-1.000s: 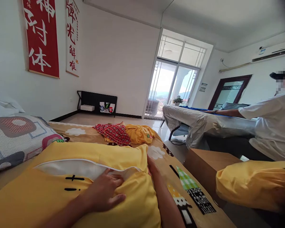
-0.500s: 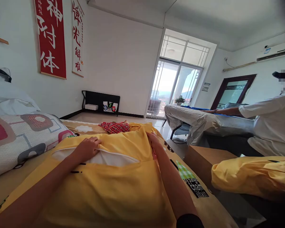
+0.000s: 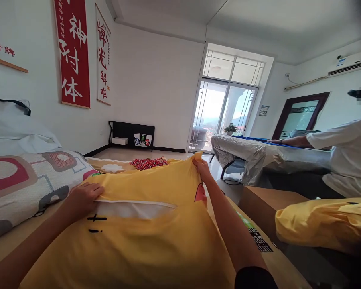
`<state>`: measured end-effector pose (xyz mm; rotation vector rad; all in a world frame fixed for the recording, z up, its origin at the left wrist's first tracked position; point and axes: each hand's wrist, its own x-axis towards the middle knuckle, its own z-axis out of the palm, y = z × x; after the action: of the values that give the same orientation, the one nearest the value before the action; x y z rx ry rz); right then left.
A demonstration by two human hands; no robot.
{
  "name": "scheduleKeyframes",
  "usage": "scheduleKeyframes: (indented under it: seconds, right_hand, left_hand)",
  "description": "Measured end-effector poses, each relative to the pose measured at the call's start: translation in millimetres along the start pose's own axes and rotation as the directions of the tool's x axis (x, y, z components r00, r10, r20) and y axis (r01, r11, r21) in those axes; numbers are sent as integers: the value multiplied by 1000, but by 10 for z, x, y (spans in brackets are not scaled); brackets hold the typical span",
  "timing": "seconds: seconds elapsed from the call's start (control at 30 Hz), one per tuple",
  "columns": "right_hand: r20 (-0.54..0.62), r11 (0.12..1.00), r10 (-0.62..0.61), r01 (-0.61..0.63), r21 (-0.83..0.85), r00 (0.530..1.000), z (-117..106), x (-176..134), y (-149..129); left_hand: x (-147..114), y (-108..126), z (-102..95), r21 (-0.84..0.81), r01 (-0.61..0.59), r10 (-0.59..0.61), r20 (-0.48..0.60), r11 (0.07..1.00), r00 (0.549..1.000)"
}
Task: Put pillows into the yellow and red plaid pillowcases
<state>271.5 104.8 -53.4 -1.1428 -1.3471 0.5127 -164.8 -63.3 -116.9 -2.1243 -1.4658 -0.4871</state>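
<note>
A yellow pillowcase (image 3: 144,241) lies in front of me on the bed, filled out by a white pillow (image 3: 132,209) that shows through the long slit across it. My left hand (image 3: 86,196) rests on the left side of the pillowcase by the slit's end, fingers stretched over the cloth and thumb hidden. With my right hand (image 3: 202,170) I pinch the far right corner of the pillowcase, which is pulled up into a point. Below that hand, a pink and red printed patch (image 3: 200,193) shows on the cloth.
On the left lies a patterned pillow (image 3: 48,170). A red checked cloth (image 3: 149,163) is at the bed's far end. To the right are a cardboard box (image 3: 264,202) and a bundled yellow cloth (image 3: 321,220). A person (image 3: 349,148) stands by a plastic-covered table (image 3: 270,154).
My left hand has moved left, from the middle of the slit to its left end. My right hand has raised the far corner slightly, and the slit is narrower.
</note>
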Motion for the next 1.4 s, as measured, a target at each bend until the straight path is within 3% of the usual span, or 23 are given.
scheduleKeyframes:
  seconds: [0.13,0.2,0.27,0.37,0.43,0.53,0.7,0.83,0.93,1.03,1.1,1.17,1.2,1.27,1.33,1.4]
  right_hand:
    - [57,984,-165,168,-57,985,267,-64,-441]
    - [46,959,-249,253,-131,967,277,-29,-653]
    - [-25,931,-295,281,-234,955,167,60,-794]
    - [-131,889,-306,233,-394,943,-67,199,-829]
    - [-130,850,-297,200,-488,946,-154,237,-767]
    - [-42,766,-268,186,-615,963,-140,226,-674]
    - [126,584,-235,243,-774,964,69,168,-801]
    - [299,429,-284,400,-810,911,311,-38,-1072]
    - [407,354,-343,518,-778,846,406,-200,-1210]
    - [310,426,-481,528,-735,820,320,-152,-1238]
    - [137,570,-526,468,-676,839,202,-3,-1194]
    - [-12,724,-447,354,-592,894,95,170,-1108]
    - [-61,781,-382,288,-554,922,57,246,-1055]
    - [-129,850,-261,164,-501,957,16,363,-941]
    - [-185,879,-182,75,-471,966,19,439,-838]
    - [-232,898,-120,6,-439,965,62,496,-766]
  left_hand:
    - [67,379,-70,33,-101,101,-22,994,995]
    - [92,467,-105,55,-129,129,10,990,992]
    - [54,431,-130,72,-112,111,23,991,994]
    - [-99,238,-163,92,-79,85,-66,993,994]
    - [-209,134,-188,93,-102,113,-126,990,985]
    - [-315,162,-241,112,-182,201,-191,977,961]
    - [-268,659,-358,146,-279,313,-334,949,889]
    - [-96,933,-307,142,-302,334,-381,943,862]
    - [-25,787,-154,96,-244,263,-351,965,899]
    - [-42,429,-22,7,87,-84,-210,996,974]
    - [-90,195,5,-26,368,-369,-58,929,928]
    - [-155,35,-20,-7,523,-522,64,852,851]
    - [-192,-12,-45,9,537,-536,87,844,840]
    - [-271,-59,-104,33,471,-472,56,881,880]
    - [-347,-80,-160,59,363,-360,-66,930,931]
    - [-403,-102,-213,100,309,-286,-196,946,938]
